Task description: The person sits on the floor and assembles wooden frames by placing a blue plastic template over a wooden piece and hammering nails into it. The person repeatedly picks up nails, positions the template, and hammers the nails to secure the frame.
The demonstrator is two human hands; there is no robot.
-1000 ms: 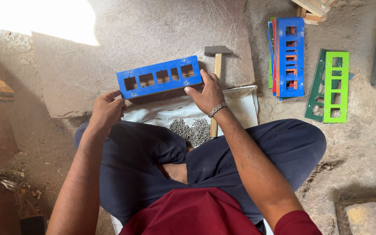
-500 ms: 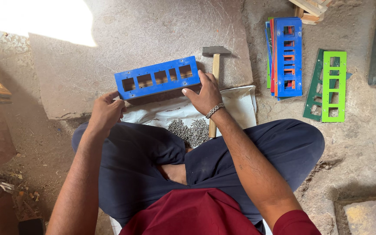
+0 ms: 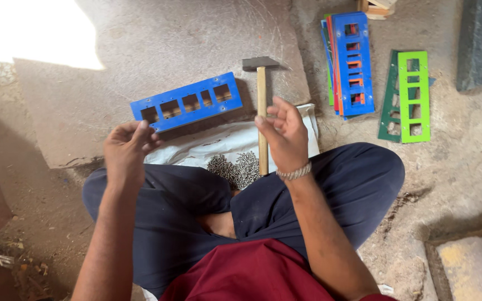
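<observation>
Blue slotted frame (image 3: 186, 102) flat and slightly tilted on stone slab (image 3: 140, 56).

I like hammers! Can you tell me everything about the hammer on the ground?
The hammer has a dark, blocky metal head and a long, pale wooden handle. It lies flat, head away from the person, on the stone slab. Its handle runs across the white cloth, ending beside a pile of small nails. The right hand hovers over the handle; whether it touches is unclear.

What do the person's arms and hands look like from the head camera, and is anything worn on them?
Both hands are bare, with no gloves. The right hand has a silver metal-link bracelet at the wrist; the left hand wears nothing. Both forearms are bare, and a dark red short sleeve shows at the right upper arm.
</observation>
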